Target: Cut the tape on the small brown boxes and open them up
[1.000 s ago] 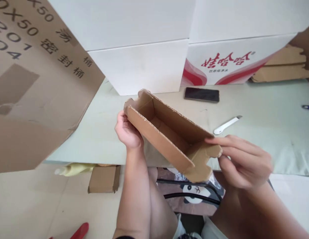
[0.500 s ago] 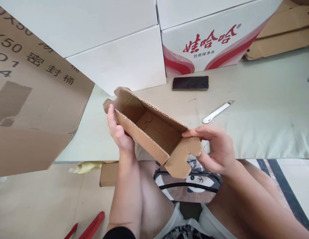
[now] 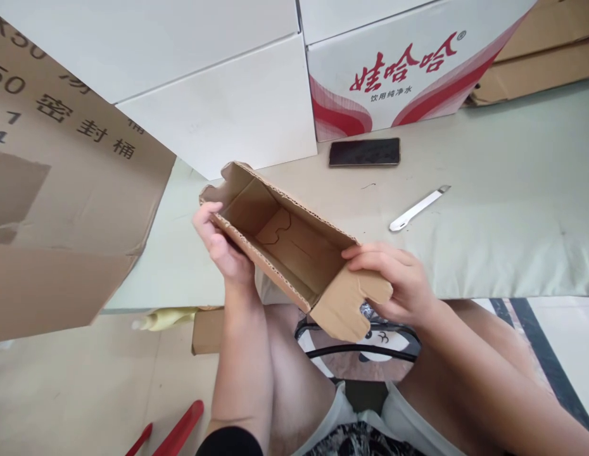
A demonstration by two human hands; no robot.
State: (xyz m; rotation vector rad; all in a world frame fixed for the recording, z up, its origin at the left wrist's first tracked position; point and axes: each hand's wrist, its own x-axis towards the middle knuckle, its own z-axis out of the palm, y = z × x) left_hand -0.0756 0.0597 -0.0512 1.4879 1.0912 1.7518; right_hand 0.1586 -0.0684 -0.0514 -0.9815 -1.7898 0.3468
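Note:
A long brown cardboard box [image 3: 304, 250], open at the top, is tilted in front of me with its inside facing up. Notched flaps stick out at both ends. My left hand [image 3: 223, 247] grips the far-left end, fingers bent over its rim and palm against the side wall. At the near-right end, my right hand [image 3: 394, 272] holds the corner, its fingers over the rim and the notched flap; the thumb is partly hidden behind the flap. Interlocked bottom flaps show inside. A white utility knife [image 3: 418, 209] lies on the table beyond my right hand.
A black phone [image 3: 364, 152] lies before a white carton with red lettering [image 3: 394, 82]. A large brown carton [image 3: 71, 209] stands at left. Folded cardboard [image 3: 546, 63] is at back right. The pale green cloth [image 3: 503, 209] covers the table. Red objects [image 3: 180, 430] lie on the floor.
The box has tipped so more of its inside shows. My left fingers have curled over the rim, and my right fingers have shifted onto the corner and flap.

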